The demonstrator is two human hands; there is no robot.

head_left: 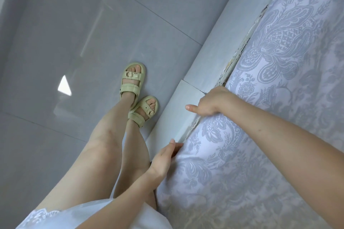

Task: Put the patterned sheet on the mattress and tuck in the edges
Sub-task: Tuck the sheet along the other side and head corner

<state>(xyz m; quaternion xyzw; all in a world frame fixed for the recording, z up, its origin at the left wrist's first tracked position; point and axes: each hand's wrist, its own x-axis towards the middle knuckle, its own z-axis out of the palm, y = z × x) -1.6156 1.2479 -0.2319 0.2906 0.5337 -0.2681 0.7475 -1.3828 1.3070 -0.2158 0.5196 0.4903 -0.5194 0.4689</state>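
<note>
Head view: the patterned sheet (279, 98) lies spread at right, along the bed frame (189, 96). Near, the left hand (163, 161) presses its edge, grip apart, fingers straight. Farther, the right hand (210, 101) meets the edge, thumb out, fingers hidden; grip cannot be told.

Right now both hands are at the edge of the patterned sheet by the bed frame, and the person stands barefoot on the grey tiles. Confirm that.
One thing is wrong: the person is not barefoot but wears pale sandals, plain in the head view. The rest holds: left hand and right hand at the edge of the patterned sheet by the bed frame, grey tiles underfoot.
</note>
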